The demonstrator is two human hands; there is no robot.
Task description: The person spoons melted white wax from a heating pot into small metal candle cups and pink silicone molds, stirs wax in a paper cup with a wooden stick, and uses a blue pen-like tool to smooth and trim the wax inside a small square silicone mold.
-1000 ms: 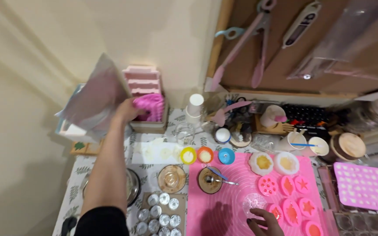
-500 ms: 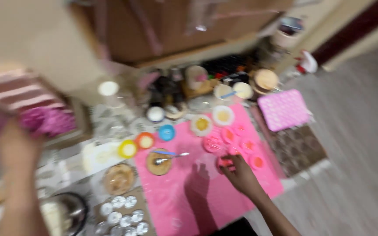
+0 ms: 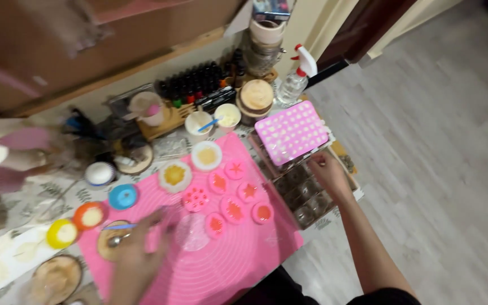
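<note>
My left hand (image 3: 139, 248) is motion-blurred over the pink silicone mat (image 3: 255, 254), fingers spread, beside a blue-handled spoon (image 3: 117, 227) lying in a small wooden bowl (image 3: 107, 244). It holds nothing that I can see. My right hand (image 3: 326, 169) reaches right, fingers curled down onto the clear mould tray (image 3: 303, 203), just below the pink silicone mould (image 3: 292, 131) stacked on it. Several small round pink moulds (image 3: 234, 210) with orange filling lie on the mat between my hands.
Blue (image 3: 122, 196), orange (image 3: 90, 214) and yellow (image 3: 62, 232) cups line the mat's left edge. Two white dishes (image 3: 207, 155) sit at its far edge. Dark little bottles (image 3: 193, 85), jars and a spray bottle (image 3: 295, 85) crowd the back. Grey floor (image 3: 425, 169) lies right of the table.
My view swung right and down. My left hand left the back-left shelf, where it held a bag, and came over the mat. My right hand moved from the small moulds to the clear tray.
</note>
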